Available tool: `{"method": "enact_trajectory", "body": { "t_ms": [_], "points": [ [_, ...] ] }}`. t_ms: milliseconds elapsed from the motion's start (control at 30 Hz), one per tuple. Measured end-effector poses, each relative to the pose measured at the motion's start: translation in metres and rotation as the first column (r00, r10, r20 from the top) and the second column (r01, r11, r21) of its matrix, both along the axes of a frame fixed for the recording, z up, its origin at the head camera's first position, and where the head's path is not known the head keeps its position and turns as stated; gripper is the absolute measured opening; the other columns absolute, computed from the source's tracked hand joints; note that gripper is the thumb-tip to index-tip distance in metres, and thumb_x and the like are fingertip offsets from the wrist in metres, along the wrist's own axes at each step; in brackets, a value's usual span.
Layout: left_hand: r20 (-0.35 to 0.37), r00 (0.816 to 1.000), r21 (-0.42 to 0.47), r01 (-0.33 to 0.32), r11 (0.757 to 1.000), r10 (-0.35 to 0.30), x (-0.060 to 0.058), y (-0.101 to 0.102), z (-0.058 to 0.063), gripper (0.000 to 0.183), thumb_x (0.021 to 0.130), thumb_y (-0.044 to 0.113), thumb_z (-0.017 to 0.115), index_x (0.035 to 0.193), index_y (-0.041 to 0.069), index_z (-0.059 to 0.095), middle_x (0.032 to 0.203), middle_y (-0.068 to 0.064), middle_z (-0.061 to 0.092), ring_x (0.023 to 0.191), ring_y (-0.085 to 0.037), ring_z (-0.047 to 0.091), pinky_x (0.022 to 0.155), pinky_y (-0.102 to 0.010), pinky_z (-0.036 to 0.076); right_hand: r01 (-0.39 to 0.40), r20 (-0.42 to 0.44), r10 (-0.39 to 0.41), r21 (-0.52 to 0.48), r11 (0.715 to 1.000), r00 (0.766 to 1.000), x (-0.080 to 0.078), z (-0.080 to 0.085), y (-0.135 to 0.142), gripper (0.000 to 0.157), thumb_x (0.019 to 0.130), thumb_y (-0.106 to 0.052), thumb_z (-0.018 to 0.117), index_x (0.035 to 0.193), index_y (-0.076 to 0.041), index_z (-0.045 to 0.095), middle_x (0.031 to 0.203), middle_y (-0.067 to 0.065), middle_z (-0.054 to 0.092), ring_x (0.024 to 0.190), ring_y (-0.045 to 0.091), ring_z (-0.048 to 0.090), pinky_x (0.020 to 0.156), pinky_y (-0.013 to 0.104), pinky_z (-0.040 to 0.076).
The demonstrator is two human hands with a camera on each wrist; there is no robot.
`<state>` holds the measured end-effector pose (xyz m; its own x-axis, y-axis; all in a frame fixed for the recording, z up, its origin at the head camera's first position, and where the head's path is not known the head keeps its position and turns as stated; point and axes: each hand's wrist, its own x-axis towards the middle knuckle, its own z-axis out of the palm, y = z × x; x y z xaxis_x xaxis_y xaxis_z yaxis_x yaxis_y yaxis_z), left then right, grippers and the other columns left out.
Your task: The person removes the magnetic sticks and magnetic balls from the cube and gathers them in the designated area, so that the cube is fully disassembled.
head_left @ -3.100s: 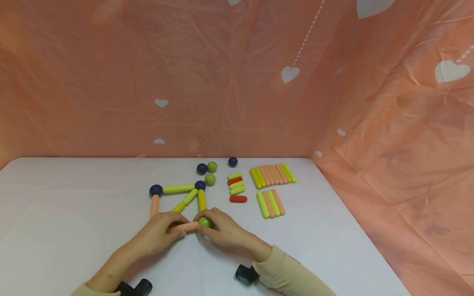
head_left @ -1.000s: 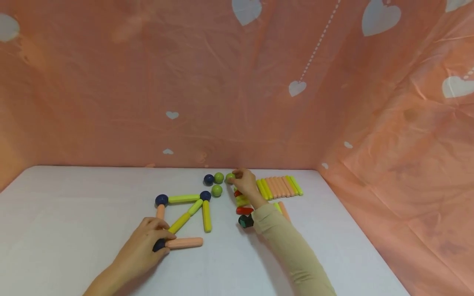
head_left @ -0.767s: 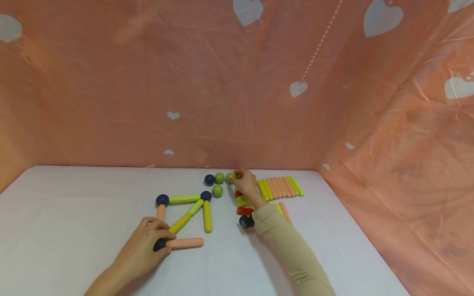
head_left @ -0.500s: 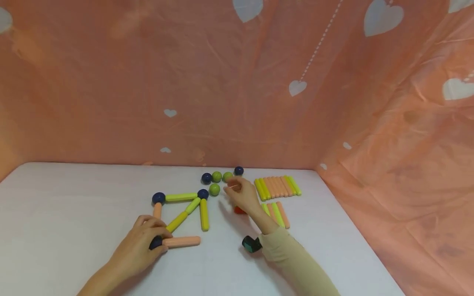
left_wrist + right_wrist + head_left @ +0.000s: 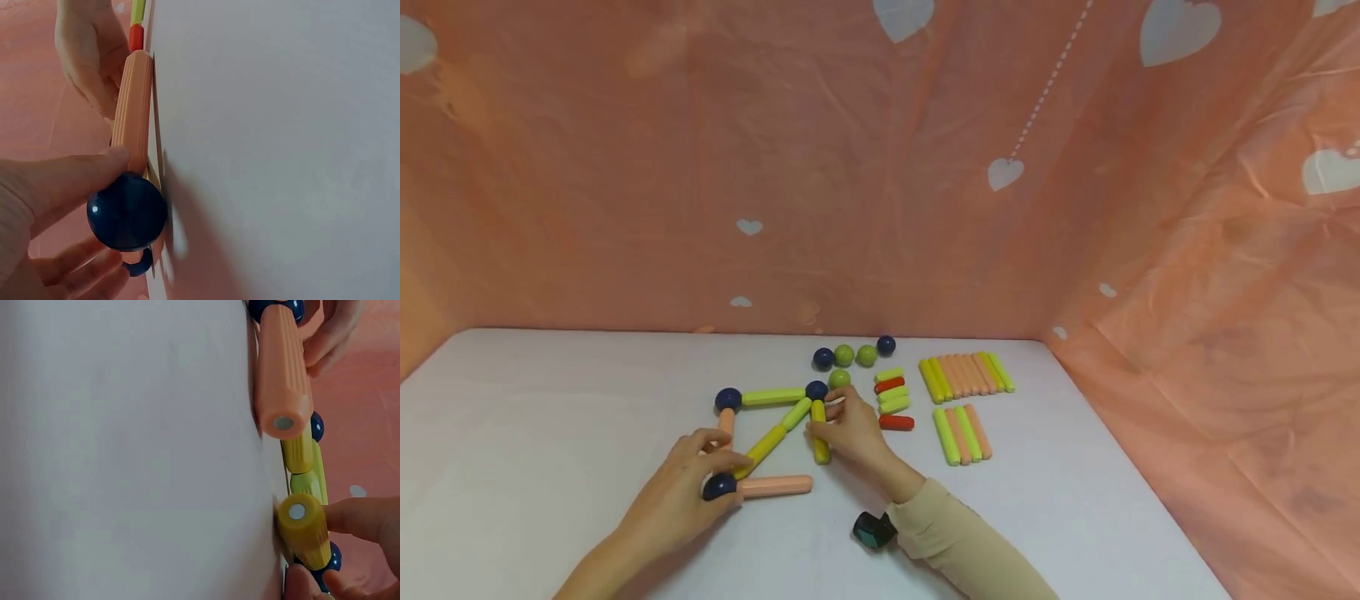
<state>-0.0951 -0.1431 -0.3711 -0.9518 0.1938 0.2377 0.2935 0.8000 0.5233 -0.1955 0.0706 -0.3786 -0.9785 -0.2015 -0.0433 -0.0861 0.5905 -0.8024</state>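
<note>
In the head view, my left hand (image 5: 677,492) holds a dark blue ball (image 5: 720,486) at the near left corner of a flat frame of magnetic sticks and balls. A peach stick (image 5: 775,486) runs right from that ball; its far end is free, showing a silver disc in the right wrist view. My right hand (image 5: 859,433) pinches a yellow stick (image 5: 821,452) between thumb and fingers, below another blue ball (image 5: 816,390). A lime stick (image 5: 773,397) joins that ball to a blue corner ball (image 5: 727,400). A diagonal yellow stick (image 5: 766,450) and short lime stick (image 5: 797,413) cross the frame.
Loose green balls (image 5: 867,356) and blue balls (image 5: 886,345) lie at the back. Short lime and red sticks (image 5: 897,423) sit right of my right hand. Farther right are two rows of long sticks (image 5: 967,375). A peach cloth (image 5: 880,208) hangs behind the white table (image 5: 550,433).
The green ball from the near right corner now lies among the loose balls at the back. My right hand has come back from there to the yellow stick. My left hand still holds the blue ball.
</note>
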Motion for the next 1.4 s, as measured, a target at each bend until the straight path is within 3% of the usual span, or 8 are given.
{"method": "enact_trajectory", "body": {
  "t_ms": [167,500,767,900,1000,1100,1233,1400],
  "points": [
    [0.011,1.0,0.0,-0.007,1.0,0.007,-0.001,0.001,0.0,0.027,0.067,0.015,0.086,0.092,0.022,0.075,0.12,-0.012,0.056,0.1,-0.025,0.056,0.079,-0.046,0.049,0.001,0.016,-0.001,0.003,1.0,1.0,-0.003,0.0,-0.001,0.035,0.08,-0.012,0.074,0.108,-0.003,0.056,0.086,0.007,0.062,0.072,0.013,0.055,0.059,0.021,0.048],
    [0.114,0.993,0.016,0.014,1.0,-0.016,-0.004,0.0,0.003,0.02,0.073,0.018,0.083,0.09,0.022,0.075,0.127,-0.015,0.051,0.099,-0.033,0.061,0.079,-0.055,0.05,-0.036,0.009,0.036,-0.022,0.999,0.999,-0.007,0.0,0.009,0.031,0.082,-0.011,0.07,0.109,-0.003,0.058,0.087,0.007,0.06,0.075,0.014,0.054,0.061,0.021,0.048],
    [0.089,0.996,0.039,0.009,0.999,-0.013,-0.005,0.0,0.0,0.017,0.073,0.015,0.082,0.086,0.022,0.075,0.126,-0.017,0.052,0.1,-0.037,0.061,0.078,-0.056,0.05,-0.103,-0.025,0.103,0.002,0.995,0.994,-0.01,0.001,0.017,0.034,0.084,-0.013,0.067,0.117,-0.003,0.062,0.089,0.006,0.056,0.076,0.014,0.05,0.057,0.019,0.044],
    [0.09,0.996,0.035,0.01,0.999,-0.013,-0.005,-0.002,-0.002,0.017,0.072,0.015,0.082,0.085,0.023,0.074,0.125,-0.017,0.053,0.103,-0.04,0.06,0.078,-0.056,0.05,-0.129,-0.026,0.129,-0.002,0.992,0.991,-0.004,0.007,0.025,0.04,0.088,-0.013,0.065,0.126,-0.007,0.06,0.097,0.008,0.058,0.083,0.016,0.053,0.065,0.022,0.049],
    [0.082,0.996,0.024,0.022,0.999,-0.024,-0.006,-0.005,-0.002,0.017,0.073,0.016,0.082,0.084,0.025,0.073,0.125,-0.016,0.054,0.104,-0.04,0.059,0.078,-0.056,0.05,-0.107,-0.031,0.106,-0.024,0.994,0.994,0.0,0.013,0.039,0.047,0.087,-0.015,0.067,0.132,-0.009,0.055,0.101,0.008,0.059,0.087,0.017,0.056,0.074,0.026,0.051],
    [0.068,0.997,0.018,0.035,0.999,-0.036,-0.008,-0.006,-0.002,0.017,0.073,0.016,0.082,0.084,0.025,0.073,0.125,-0.014,0.054,0.104,-0.039,0.059,0.078,-0.056,0.049,-0.058,-0.026,0.056,-0.107,0.993,0.998,0.001,0.014,0.057,0.05,0.084,-0.012,0.069,0.13,-0.005,0.052,0.101,0.012,0.06,0.085,0.016,0.058,0.075,0.026,0.051],
    [0.07,0.997,0.01,0.038,0.999,-0.039,-0.008,-0.008,-0.003,0.017,0.073,0.017,0.082,0.084,0.026,0.073,0.125,-0.014,0.054,0.105,-0.04,0.059,0.079,-0.056,0.049,-0.008,-0.017,0.005,-0.21,0.978,1.0,0.002,0.013,0.083,0.04,0.084,-0.009,0.069,0.12,-0.001,0.052,0.104,0.016,0.063,0.086,0.017,0.06,0.075,0.024,0.051],
    [0.07,0.996,0.005,0.055,0.998,-0.055,-0.008,-0.009,-0.003,0.016,0.074,0.017,0.081,0.085,0.026,0.073,0.126,-0.015,0.054,0.107,-0.042,0.058,0.079,-0.057,0.049,0.112,-0.065,-0.125,-0.17,0.979,0.99,0.007,0.019,0.125,0.03,0.087,-0.011,0.067,0.114,-0.001,0.059,0.106,0.016,0.067,0.092,0.019,0.063,0.077,0.024,0.052]
  ]
}}
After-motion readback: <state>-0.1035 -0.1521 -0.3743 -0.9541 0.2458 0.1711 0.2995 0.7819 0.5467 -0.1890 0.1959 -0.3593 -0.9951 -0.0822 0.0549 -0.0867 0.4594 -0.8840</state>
